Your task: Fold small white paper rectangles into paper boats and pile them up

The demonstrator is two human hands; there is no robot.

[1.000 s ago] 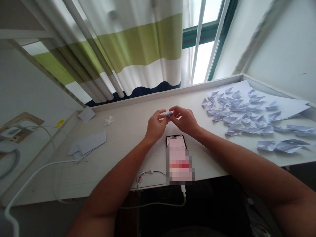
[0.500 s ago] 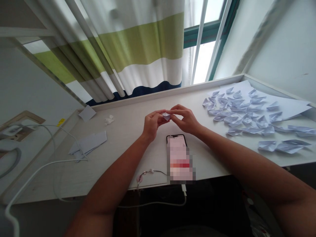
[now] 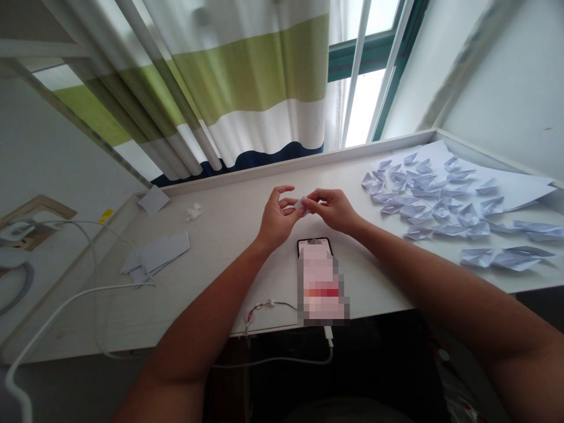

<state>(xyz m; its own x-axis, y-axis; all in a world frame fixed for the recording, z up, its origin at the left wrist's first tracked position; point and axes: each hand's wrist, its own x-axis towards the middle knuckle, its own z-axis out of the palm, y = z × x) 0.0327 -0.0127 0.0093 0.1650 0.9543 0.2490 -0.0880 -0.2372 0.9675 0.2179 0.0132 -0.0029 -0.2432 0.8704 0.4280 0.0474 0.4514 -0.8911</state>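
A small folded white paper (image 3: 300,204) is held up over the table between my two hands. My right hand (image 3: 332,208) pinches it with the thumb and fingertips. The thumb and a finger of my left hand (image 3: 278,217) meet the paper's left side, while the index finger is raised off it. Part of the paper is hidden behind the fingers. Just below the hands lies a phone (image 3: 314,249) with a blurred screen. Folded paper boats (image 3: 434,194) sit in a crowd on the table to the right.
White sheets (image 3: 515,179) lie beneath some of the boats. At left are a stack of paper pieces (image 3: 165,255), a square paper (image 3: 154,200) and a crumpled tissue (image 3: 193,212). A white cable (image 3: 88,292) crosses the table's left side. A beaded strap (image 3: 259,306) trails from the phone.
My left index finger has lifted away from the paper. My right fingers have closed more tightly around it, and the paper has turned to a tilted position.
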